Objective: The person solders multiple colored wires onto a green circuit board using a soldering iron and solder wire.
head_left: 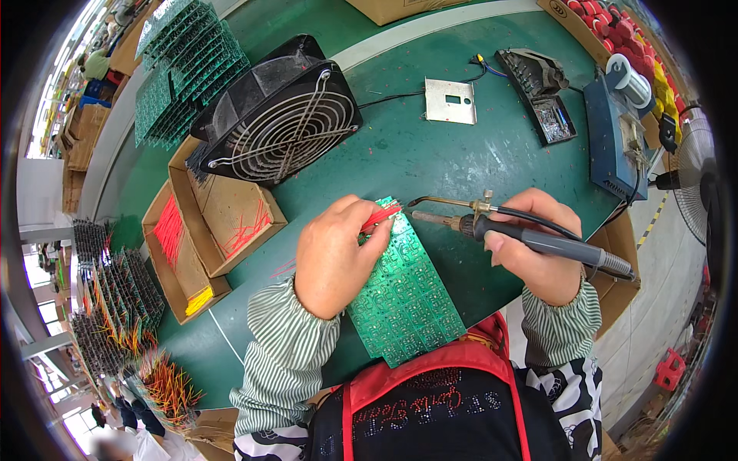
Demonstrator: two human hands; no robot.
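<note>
A green circuit board panel point(411, 292) lies on the table in front of me, its lower end over the near edge. My left hand point(334, 250) rests at the board's upper left, fingers pinched on several red wires point(380, 217) whose ends reach the board's top. Loose ends of red wire stick out to the left of this hand. My right hand point(542, 242) grips a soldering iron point(538, 240) with a black and grey handle. A thin curved solder feed tube is clamped along it. The iron's tip sits just right of the wire ends; whether it touches them I cannot tell.
Left of the board, cardboard trays point(223, 265) hold red and yellow wires. A black fan point(280, 115) with a wire guard stands behind them, near stacked circuit boards point(184, 69). At the back right are a metal plate point(450, 101), a black iron stand point(542, 92) and a blue solder-feeding box point(611, 138).
</note>
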